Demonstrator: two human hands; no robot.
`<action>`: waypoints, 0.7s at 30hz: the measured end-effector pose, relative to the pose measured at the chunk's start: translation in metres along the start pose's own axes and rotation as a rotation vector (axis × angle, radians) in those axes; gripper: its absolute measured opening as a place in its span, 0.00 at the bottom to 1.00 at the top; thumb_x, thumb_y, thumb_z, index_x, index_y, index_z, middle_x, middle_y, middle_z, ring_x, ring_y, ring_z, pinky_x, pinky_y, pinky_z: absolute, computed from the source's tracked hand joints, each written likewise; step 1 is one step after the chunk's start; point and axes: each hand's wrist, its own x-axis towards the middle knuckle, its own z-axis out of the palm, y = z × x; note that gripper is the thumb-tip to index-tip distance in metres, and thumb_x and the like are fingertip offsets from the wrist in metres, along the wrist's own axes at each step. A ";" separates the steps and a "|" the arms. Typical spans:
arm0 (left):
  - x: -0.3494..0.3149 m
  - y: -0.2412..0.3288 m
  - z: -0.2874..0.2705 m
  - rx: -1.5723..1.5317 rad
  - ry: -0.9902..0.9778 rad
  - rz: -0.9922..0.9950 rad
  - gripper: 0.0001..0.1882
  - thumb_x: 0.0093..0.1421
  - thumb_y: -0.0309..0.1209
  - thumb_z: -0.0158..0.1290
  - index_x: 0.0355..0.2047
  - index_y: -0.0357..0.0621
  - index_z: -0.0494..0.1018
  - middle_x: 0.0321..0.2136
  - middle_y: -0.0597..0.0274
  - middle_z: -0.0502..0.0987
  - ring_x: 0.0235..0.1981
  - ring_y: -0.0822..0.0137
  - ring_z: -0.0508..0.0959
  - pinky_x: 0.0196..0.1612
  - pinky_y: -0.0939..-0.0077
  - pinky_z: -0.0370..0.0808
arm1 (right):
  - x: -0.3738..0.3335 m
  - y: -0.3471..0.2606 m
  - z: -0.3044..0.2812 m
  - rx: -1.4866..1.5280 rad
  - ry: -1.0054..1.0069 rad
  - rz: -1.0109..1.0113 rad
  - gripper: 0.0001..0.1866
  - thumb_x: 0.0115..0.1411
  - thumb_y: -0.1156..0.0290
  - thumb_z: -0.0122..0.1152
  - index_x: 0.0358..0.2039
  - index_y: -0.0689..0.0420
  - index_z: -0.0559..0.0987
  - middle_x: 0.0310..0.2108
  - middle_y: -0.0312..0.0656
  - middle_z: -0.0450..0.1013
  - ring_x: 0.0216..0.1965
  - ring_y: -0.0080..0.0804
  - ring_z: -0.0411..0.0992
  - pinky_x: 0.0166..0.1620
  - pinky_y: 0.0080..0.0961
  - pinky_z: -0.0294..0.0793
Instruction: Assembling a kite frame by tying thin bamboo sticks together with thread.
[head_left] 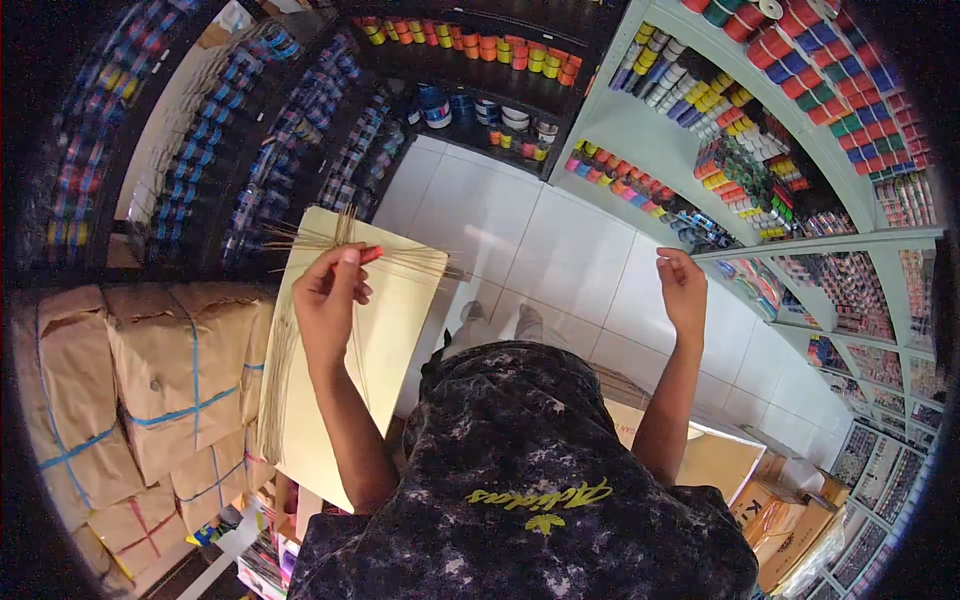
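Observation:
My left hand (328, 290) is closed, with a small red piece (370, 254) pinched between thumb and fingertips. It hovers over a pale yellow board (385, 330), where thin brown sticks (345, 228) lie crossed and fan out past the edges. More of these sticks run in a bundle (277, 375) along the board's left side. Off to the right, my right hand (684, 290) is raised above the tiled floor, apart from the board. Its fingers are curled together at the tips; anything between them is too small to make out.
Brown paper parcels (180, 360) tied with blue string are stacked at the left. Dark shelves (460, 75) with colourful spools stand left and ahead, pale green shelves (640, 130) at the right. White floor tiles (560, 230) lie between. Cardboard boxes (780, 520) stand at the lower right.

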 end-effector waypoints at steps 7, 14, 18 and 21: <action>0.003 0.001 -0.020 -0.103 0.079 0.010 0.14 0.69 0.34 0.54 0.44 0.35 0.80 0.29 0.62 0.82 0.23 0.79 0.73 0.28 0.84 0.72 | -0.007 0.015 0.004 0.030 0.039 -0.034 0.07 0.62 0.76 0.62 0.42 0.59 0.81 0.33 0.37 0.79 0.30 0.19 0.74 0.33 0.20 0.73; -0.022 0.019 0.035 -0.129 -0.410 -0.058 0.13 0.69 0.33 0.53 0.44 0.35 0.80 0.32 0.61 0.83 0.27 0.79 0.75 0.31 0.82 0.74 | -0.046 -0.107 0.090 0.451 -0.401 -0.292 0.13 0.63 0.78 0.60 0.49 0.59 0.80 0.49 0.38 0.78 0.54 0.28 0.73 0.60 0.28 0.69; -0.026 0.029 0.062 -0.222 -0.586 -0.089 0.12 0.69 0.31 0.54 0.45 0.36 0.80 0.32 0.62 0.83 0.29 0.80 0.77 0.33 0.83 0.75 | -0.071 -0.157 0.122 0.883 -0.757 -0.184 0.10 0.66 0.74 0.59 0.46 0.61 0.80 0.45 0.36 0.79 0.48 0.24 0.74 0.54 0.25 0.72; -0.013 0.038 0.046 -0.297 -0.391 -0.065 0.13 0.71 0.34 0.52 0.43 0.35 0.80 0.32 0.62 0.82 0.27 0.79 0.76 0.31 0.83 0.75 | -0.060 -0.155 0.109 0.651 -0.917 -0.004 0.10 0.68 0.71 0.57 0.44 0.62 0.81 0.40 0.34 0.79 0.39 0.21 0.73 0.46 0.22 0.74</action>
